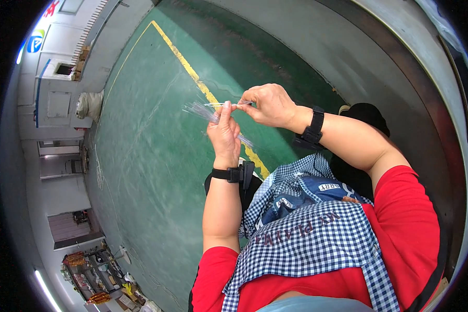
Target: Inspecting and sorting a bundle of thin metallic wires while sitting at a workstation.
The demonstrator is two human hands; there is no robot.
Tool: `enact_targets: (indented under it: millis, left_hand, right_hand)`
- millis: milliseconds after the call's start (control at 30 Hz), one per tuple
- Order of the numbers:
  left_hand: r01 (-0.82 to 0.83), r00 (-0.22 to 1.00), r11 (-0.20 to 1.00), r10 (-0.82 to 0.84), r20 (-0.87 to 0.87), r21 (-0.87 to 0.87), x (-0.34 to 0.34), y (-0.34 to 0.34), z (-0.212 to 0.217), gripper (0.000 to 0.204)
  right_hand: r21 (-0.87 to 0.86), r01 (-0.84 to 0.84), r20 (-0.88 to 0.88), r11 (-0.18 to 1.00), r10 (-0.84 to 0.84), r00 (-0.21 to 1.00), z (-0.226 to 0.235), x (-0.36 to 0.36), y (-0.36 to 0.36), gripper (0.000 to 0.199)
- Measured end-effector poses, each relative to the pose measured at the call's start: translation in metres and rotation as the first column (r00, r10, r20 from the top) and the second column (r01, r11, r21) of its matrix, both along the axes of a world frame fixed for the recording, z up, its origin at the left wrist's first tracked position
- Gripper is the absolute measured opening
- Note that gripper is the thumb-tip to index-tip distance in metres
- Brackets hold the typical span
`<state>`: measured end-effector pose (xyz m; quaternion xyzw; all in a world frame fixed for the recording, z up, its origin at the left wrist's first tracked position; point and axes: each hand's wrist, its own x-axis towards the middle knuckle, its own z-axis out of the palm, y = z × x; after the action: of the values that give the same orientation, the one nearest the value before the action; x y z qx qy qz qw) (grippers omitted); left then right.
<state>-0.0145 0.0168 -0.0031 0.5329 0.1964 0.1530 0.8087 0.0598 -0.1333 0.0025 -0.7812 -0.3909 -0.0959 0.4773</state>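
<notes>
My left hand (pixel 225 138) is closed round a bundle of thin, clear plastic-looking strands (pixel 199 110). Their loose ends fan out to the left of the thumb, and the other ends stick out below the palm on the right. Between thumb and fingertips the same hand also pinches a thin pale strand (pixel 213 104), lying almost level. My right hand (pixel 272 106) meets it from the right, fingers closed in a pinch on that strand's right end. Both hands are held up over the floor, fingertips nearly touching. What exactly the strands are is too small to tell.
Beneath my hands lies a green floor (pixel 156 125) with a yellow line (pixel 184 63). A grey wall (pixel 317 39) curves close by on the right. Far left stand a white sack (pixel 90 106) and a cluttered rack (pixel 93 273). A checked apron (pixel 307 239) covers my lap.
</notes>
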Motion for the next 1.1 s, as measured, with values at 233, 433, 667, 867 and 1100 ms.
enact_targets:
  millis: [233, 433, 667, 867, 1100]
  left_hand:
    - [-0.022, 1.000, 1.000, 0.022, -0.003, 0.018, 0.000, -0.007, 0.005, 0.015]
    - [0.030, 0.998, 0.998, -0.028, 0.056, -0.048, -0.001, -0.005, 0.003, 0.014]
    - [-0.020, 0.998, 0.999, 0.018, 0.057, 0.033, -0.002, -0.009, 0.001, 0.012]
    - [-0.006, 1.000, 0.994, 0.006, 0.005, 0.106, -0.002, -0.014, 0.007, 0.010]
    - [-0.009, 1.000, 0.999, 0.007, 0.026, 0.051, -0.003, -0.007, 0.003, 0.012]
  right_hand:
    - [-0.017, -0.043, -0.399, 0.999, 0.032, 0.916, 0.002, 0.001, 0.002, 0.021]
    - [0.215, -0.188, -0.831, 0.958, 0.280, 0.480, -0.002, 0.012, 0.002, 0.025]
    - [0.024, -0.072, -0.343, 0.997, 0.076, 0.936, 0.002, 0.002, -0.001, 0.025]
    - [-0.020, -0.030, -0.301, 0.999, 0.022, 0.954, 0.006, 0.001, -0.004, 0.023]
    - [0.034, -0.105, -0.512, 0.994, 0.108, 0.852, 0.006, 0.001, 0.000, 0.020]
